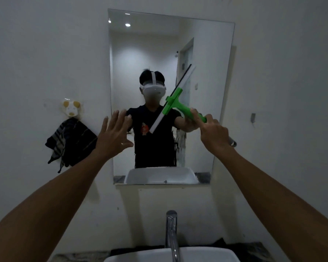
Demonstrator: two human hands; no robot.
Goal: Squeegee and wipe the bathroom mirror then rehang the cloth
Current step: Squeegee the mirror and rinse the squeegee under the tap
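A frameless rectangular mirror [206, 53] hangs on the white wall above the sink. My right hand [214, 133] grips the green handle of a squeegee [175, 101] whose white blade with a black rubber edge runs diagonally across the mirror's right half. My left hand [115, 134] is raised in front of the mirror's lower left edge, fingers spread, holding nothing. A dark striped cloth [70, 140] hangs on the wall to the left of the mirror, under a small animal-shaped hook [71, 108].
A white basin [206, 255] with a chrome tap [171, 233] sits directly below, on a dark countertop. A small metal hook [253, 117] is on the wall right of the mirror. The mirror reflects a person wearing a headset.
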